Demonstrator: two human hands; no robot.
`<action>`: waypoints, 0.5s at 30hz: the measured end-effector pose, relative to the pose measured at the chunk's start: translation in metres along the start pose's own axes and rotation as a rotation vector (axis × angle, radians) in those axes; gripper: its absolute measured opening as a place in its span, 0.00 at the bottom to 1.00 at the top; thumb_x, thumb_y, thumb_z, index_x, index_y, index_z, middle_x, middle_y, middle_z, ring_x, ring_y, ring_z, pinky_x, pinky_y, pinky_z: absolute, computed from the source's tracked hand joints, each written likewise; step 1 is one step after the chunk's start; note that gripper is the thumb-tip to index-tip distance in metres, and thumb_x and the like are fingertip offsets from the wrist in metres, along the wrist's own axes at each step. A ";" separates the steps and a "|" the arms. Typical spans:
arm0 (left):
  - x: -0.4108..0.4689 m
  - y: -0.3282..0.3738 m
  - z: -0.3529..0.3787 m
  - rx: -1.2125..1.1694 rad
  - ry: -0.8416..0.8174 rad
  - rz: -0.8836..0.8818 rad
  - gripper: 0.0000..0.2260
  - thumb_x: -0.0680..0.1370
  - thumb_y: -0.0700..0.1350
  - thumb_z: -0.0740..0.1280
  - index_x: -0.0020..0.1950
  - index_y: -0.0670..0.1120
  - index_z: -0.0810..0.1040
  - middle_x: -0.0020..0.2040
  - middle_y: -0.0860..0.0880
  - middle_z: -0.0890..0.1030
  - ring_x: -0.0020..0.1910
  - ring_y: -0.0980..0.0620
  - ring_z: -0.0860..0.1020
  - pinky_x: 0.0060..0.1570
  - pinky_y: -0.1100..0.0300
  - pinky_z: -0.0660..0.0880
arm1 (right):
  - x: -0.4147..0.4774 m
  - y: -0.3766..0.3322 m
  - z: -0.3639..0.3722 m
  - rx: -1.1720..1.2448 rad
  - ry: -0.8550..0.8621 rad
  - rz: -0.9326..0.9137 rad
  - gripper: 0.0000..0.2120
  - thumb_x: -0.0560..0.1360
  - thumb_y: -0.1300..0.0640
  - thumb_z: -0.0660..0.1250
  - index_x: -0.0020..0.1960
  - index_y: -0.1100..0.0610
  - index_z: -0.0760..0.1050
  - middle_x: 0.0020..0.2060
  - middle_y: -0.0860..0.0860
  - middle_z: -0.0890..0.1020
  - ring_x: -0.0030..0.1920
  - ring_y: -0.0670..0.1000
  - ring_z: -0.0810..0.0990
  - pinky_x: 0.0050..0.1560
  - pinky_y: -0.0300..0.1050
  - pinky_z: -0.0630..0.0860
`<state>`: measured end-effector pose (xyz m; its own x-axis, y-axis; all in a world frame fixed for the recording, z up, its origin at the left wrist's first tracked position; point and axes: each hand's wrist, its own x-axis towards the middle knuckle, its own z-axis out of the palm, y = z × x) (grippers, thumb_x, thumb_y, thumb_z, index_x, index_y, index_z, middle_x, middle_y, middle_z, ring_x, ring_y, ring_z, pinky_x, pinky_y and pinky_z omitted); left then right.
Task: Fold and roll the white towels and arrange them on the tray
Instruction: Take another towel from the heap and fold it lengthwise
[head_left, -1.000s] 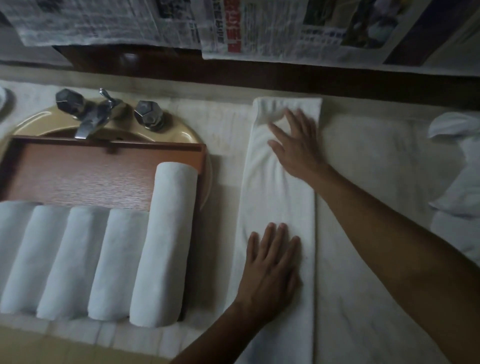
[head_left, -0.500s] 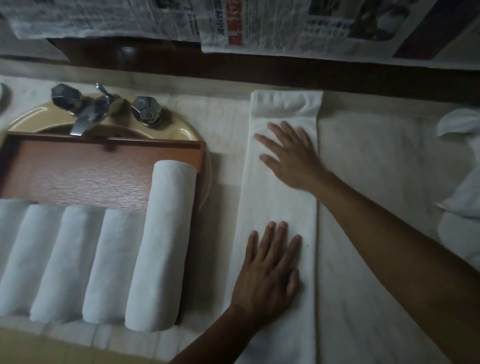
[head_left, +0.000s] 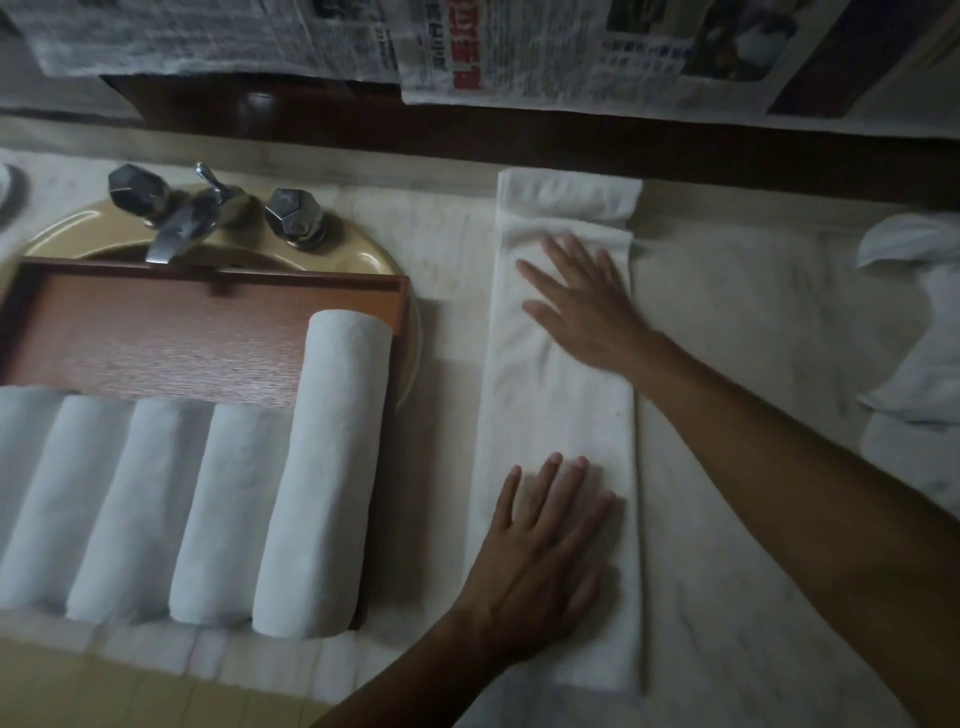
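Both hands lie flat, fingers straight, on the folded towel (head_left: 566, 415) on the surface: left hand (head_left: 540, 561) near, right hand (head_left: 587, 306) farther up. Five rolls (head_left: 322, 467) fill the tray (head_left: 156, 332)

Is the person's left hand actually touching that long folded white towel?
Touching. The head view shows the left hand flat on the long folded white towel, fingers straight.
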<state>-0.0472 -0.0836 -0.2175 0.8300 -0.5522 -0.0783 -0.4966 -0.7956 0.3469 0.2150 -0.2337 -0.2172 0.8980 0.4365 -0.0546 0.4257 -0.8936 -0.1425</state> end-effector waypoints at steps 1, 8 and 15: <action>-0.005 0.001 0.002 0.006 -0.004 0.028 0.31 0.83 0.60 0.58 0.84 0.54 0.55 0.85 0.45 0.50 0.84 0.41 0.47 0.79 0.37 0.48 | 0.009 0.005 -0.005 -0.009 0.028 -0.012 0.30 0.83 0.35 0.49 0.82 0.44 0.58 0.84 0.54 0.52 0.83 0.59 0.47 0.78 0.68 0.51; -0.018 -0.004 0.013 -0.042 0.032 0.072 0.31 0.82 0.60 0.62 0.83 0.53 0.59 0.85 0.46 0.53 0.84 0.42 0.49 0.77 0.35 0.57 | -0.094 -0.038 0.023 0.122 0.029 -0.349 0.24 0.84 0.40 0.56 0.79 0.43 0.66 0.82 0.52 0.60 0.82 0.55 0.55 0.80 0.60 0.54; -0.020 -0.005 0.013 -0.011 0.028 0.083 0.30 0.83 0.61 0.59 0.83 0.54 0.59 0.85 0.46 0.51 0.84 0.42 0.47 0.78 0.36 0.54 | 0.004 0.002 0.003 -0.045 -0.059 -0.119 0.29 0.83 0.33 0.43 0.83 0.39 0.50 0.84 0.46 0.51 0.83 0.51 0.46 0.80 0.61 0.45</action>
<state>-0.0643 -0.0718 -0.2296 0.7928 -0.6090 -0.0230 -0.5613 -0.7444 0.3616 0.2194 -0.2333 -0.2202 0.8337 0.5435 -0.0979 0.5342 -0.8386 -0.1071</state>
